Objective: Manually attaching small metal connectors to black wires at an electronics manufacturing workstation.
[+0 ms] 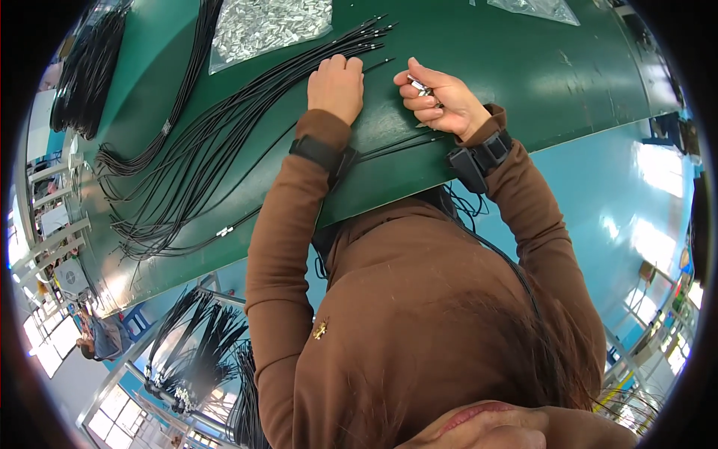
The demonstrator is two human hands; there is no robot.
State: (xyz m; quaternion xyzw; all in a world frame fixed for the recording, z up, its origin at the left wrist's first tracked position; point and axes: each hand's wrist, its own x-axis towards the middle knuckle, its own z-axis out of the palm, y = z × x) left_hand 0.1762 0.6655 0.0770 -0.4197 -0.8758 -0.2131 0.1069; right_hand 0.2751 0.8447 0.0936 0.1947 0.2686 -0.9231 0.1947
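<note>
Two hands work at a green table (523,67): the left hand (336,86), curled loosely, rests on black cables (224,142), while the right hand (441,101) pinches small metal pieces (419,86). A clear bag (265,26) holds silver connectors beyond the cables.

A brown long-sleeved top (419,299) is worn, with a small gold ornament (321,328) on the front. Black bands with box-shaped units are strapped just behind the left hand (336,86) and the right hand (441,101).
</note>
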